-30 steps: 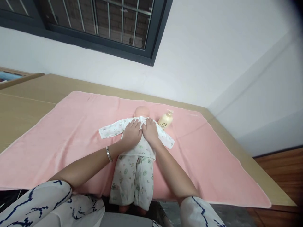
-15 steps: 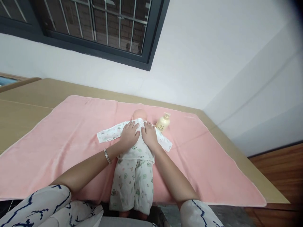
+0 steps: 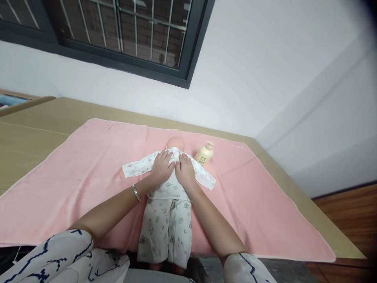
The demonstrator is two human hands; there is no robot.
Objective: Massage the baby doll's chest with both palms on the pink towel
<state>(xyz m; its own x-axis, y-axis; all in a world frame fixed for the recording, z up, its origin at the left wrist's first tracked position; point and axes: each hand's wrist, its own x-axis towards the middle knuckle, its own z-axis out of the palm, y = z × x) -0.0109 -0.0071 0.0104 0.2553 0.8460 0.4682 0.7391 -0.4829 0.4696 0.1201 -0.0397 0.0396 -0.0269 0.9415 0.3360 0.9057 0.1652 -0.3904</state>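
A baby doll [image 3: 170, 188] in white patterned clothes lies on a pink blanket [image 3: 100, 157], its bald head [image 3: 175, 143] toward the wall and its sleeves spread to both sides. Flat on the left part of its upper torso rests my left hand [image 3: 162, 167], fingers extended. My right hand [image 3: 185, 169] lies the same way on the right part, and the thumbs are close together near the middle. Neither hand grips anything. The doll's feet hang past the blanket's near edge. Beside its right sleeve is a cream pump bottle [image 3: 204, 154].
The blanket covers much of a wooden table [image 3: 82, 110], which meets a white wall [image 3: 235, 78]. A dark-framed window [image 3: 188, 74] with bars is above. Brown wooden furniture [image 3: 350, 212] is at the far right.
The view has shifted slightly, so the scene sits a little further right. My thumbs appear slightly closer together on the doll's torso.
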